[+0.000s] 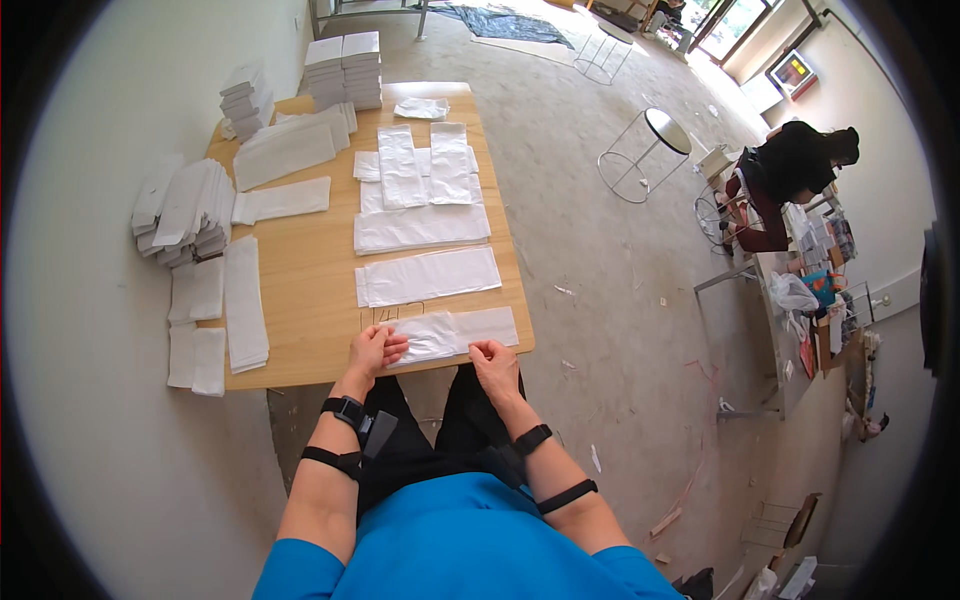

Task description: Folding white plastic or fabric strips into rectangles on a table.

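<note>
At the table's near edge, a long flat white paper-like strip (485,329) lies crosswise, with a wrinkled white piece (425,333) over its left part. The fingers of my left hand (376,348) are curled together at the left end of the wrinkled piece. My right hand (494,366) pinches the strip's near edge, right of its middle. Beyond my hands lies a flat white strip stack (430,276), and farther off another stack (422,230). Two upright white pieces (402,165) rest across more white strips behind these.
The wooden table (300,285) carries piles of white strips (185,212) along the wall and stacked white boxes (343,70) at its far end. Round stools (667,131) stand on the floor to the right. A person in black (797,165) sits at a cluttered side table (757,330).
</note>
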A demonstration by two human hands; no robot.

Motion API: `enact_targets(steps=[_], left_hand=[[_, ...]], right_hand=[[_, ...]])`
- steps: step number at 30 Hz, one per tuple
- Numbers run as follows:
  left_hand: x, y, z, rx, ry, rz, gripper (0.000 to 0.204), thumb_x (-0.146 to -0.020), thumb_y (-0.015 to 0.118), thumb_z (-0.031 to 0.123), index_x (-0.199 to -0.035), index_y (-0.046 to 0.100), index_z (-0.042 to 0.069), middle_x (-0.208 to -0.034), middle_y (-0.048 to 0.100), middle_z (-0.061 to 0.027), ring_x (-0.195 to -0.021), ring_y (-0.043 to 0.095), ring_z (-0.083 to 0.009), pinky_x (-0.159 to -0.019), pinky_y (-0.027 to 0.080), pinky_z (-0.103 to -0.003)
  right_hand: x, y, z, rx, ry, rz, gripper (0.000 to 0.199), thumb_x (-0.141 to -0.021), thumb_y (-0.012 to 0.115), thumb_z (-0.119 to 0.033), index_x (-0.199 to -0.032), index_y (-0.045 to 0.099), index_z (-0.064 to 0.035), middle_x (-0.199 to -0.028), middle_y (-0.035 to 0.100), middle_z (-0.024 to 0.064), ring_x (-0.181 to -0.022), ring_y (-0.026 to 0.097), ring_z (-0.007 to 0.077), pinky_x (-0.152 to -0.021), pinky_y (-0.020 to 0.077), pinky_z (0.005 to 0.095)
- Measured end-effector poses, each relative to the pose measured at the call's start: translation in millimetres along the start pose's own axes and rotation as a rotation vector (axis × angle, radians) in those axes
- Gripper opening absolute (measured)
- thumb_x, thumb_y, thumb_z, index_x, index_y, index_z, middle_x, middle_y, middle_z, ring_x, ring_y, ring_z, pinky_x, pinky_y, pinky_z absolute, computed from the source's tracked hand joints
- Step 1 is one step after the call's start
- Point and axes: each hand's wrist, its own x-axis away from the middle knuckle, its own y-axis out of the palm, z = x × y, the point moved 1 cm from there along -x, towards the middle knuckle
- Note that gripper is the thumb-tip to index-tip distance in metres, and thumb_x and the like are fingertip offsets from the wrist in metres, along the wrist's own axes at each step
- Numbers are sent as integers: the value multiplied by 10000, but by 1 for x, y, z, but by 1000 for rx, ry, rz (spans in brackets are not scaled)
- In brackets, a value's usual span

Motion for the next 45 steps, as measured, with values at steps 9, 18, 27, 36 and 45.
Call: enact_targets(steps=[9,18,27,36,45], left_hand=[[19,-18,2,93,159,35,234,-1001,529,258,-1082,616,56,-875,674,-35,-714,639,-100,-656,521,-220],[38,-25,-22,-81,406,120,203,-954,616,198,-1052,666,28,-895,678,-4,-731,595,-59,-693,491,-205],[41,-19,-24,-240,449,194,222,-948,609,192,-1032,671,-3,-820,664,-3,-756,602,-81,-717,493,-234],[57,1,-14,-255,481,174,261,-946,621,216,-1076,652,-9,-878,659,-23,-792,598,-81,-727,489,-237],[52,-6,-19,-303,402,107,265,-950,609,192,-1118,650,-9,-951,677,-43,-833,621,-91,-762,506,-244]], right_hand=[[-11,14,-9,204,7,-13,317,-786,691,-349,-835,721,-37,-747,703,122,-725,693,269,-692,530,367],[-12,18,-19,227,23,-45,333,-780,708,-367,-778,719,-34,-702,696,97,-665,675,219,-662,519,340],[-1,20,-22,214,-51,10,228,-775,690,-253,-755,688,-26,-694,676,110,-669,668,265,-661,517,365],[5,27,-30,393,-90,88,237,-787,722,-277,-823,653,-53,-844,633,90,-773,634,284,-684,502,390],[7,30,-26,420,-223,181,118,-804,661,-185,-769,660,-72,-787,633,103,-704,636,311,-638,499,418]])
